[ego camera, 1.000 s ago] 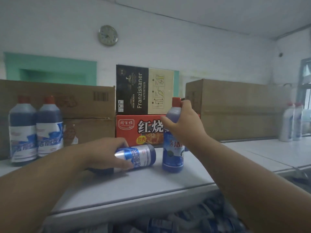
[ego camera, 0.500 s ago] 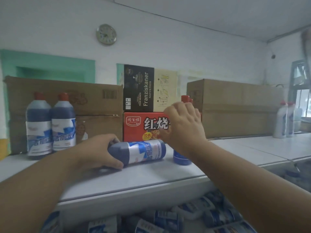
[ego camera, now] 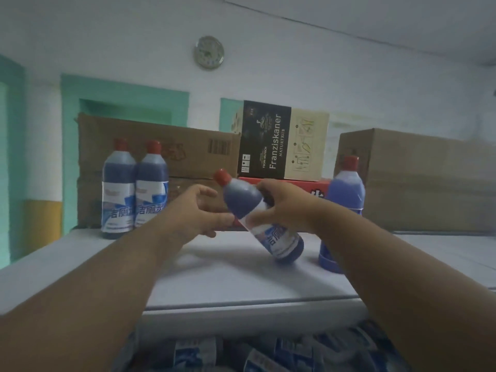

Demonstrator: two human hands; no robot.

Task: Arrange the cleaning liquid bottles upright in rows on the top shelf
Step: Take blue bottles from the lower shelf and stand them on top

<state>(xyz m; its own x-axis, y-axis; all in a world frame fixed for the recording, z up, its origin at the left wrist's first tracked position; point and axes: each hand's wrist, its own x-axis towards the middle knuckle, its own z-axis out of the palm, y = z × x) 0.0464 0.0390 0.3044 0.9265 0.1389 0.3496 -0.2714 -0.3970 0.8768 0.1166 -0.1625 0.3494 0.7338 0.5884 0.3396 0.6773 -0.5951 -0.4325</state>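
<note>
Midway, right hand (ego camera: 284,208) gripping the tilted bottle (ego camera: 257,216), left hand (ego camera: 193,213) loosely spread beside it.

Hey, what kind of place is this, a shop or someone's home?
Probably a storeroom or a shop's back room, not a home: cardboard cartons stacked along the shelf, identical cleaner bottles lined up on it, and more bottles piled below.

Plenty of open shelf (ego camera: 241,280) up front and between the upright pair (ego camera: 134,189) at left and the lone standing bottle (ego camera: 345,194) at right. Back blocked by cardboard boxes (ego camera: 188,157) and the Franziskaner box (ego camera: 284,140).
</note>
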